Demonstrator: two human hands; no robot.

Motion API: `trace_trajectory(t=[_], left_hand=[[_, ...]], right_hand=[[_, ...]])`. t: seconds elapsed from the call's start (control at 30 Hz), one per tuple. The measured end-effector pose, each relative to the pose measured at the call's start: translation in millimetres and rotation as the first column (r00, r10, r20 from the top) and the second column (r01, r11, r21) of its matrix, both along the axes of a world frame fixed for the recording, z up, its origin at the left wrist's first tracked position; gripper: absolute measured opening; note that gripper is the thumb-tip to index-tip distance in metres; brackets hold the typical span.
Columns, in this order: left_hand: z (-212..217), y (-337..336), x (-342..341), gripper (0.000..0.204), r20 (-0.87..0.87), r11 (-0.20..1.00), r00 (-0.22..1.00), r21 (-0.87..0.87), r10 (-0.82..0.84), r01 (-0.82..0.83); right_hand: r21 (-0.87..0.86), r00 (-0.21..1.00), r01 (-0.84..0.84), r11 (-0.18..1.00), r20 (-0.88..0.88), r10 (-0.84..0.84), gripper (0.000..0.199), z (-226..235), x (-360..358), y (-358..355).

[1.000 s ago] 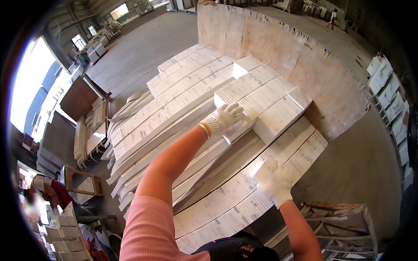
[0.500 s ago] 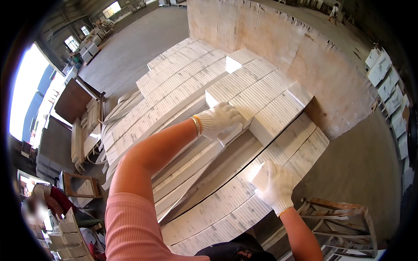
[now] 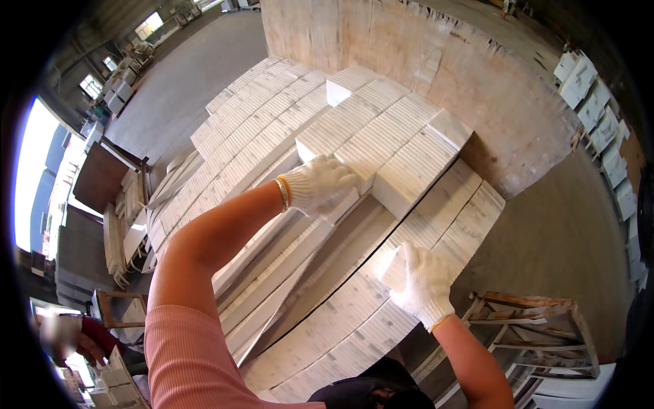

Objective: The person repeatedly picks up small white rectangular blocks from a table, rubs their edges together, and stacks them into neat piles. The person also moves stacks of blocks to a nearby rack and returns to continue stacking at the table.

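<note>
At the far left a person in a dark red top [image 3: 82, 337] bends among low wooden racks [image 3: 112, 232], well apart from the work. The left hand [image 3: 319, 183], in a white knit glove, has slid nearer over the last second and now lies with its fingers curled over the near edge of the upper stack of white tiles [image 3: 381, 146], gripping rather than resting flat. The right hand [image 3: 422, 279] has kept its place, fingers together and bent around the end of a lower tile bundle [image 3: 415, 238] that lies just beside the dark gap between the rows. Both grips look set on the stacked tiles, which rest against a tall wooden crate wall [image 3: 436, 61]. A wooden stand [image 3: 538, 327] sits at lower right.
</note>
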State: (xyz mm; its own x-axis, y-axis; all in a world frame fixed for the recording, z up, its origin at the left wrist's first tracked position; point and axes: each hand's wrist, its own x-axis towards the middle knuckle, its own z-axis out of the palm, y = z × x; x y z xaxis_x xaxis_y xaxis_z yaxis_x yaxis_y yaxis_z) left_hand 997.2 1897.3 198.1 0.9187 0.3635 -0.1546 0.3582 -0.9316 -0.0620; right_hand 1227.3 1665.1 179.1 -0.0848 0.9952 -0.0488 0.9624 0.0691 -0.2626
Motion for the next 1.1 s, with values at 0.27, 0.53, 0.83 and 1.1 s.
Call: trace_trajectory(t=[0.27, 0.53, 0.83, 1.1], left_hand=[[31.6, -42.0, 4.7, 0.072, -0.211, 0.971, 0.949, 0.004, 0.234, -0.238], [72.1, -153.3, -94.2, 0.078, 0.104, 0.519, 0.583, -0.596, 0.806, -0.612], [24.2, -463.1, -139.3, 0.058, -0.259, -0.153, -0.270, -0.921, 0.927, 0.358], [-8.5, -700.6, -5.1, 0.066, -0.470, 0.230, -0.793, -0.783, 0.388, 0.577]], right_hand=[[-0.078, 0.996, 0.009, 0.997, 0.094, -0.001, 0.073, -1.5, 3.7, -4.9], [-0.042, 0.997, 0.023, 0.999, 0.072, -0.020, 0.076, -13.8, 5.2, 0.0], [-0.064, 0.978, 0.016, 0.998, 0.211, -0.002, 0.100, -5.2, 2.2, -6.5], [0.085, 0.999, -0.030, 0.996, 0.041, 0.026, 0.096, -27.3, 2.3, 1.8]])
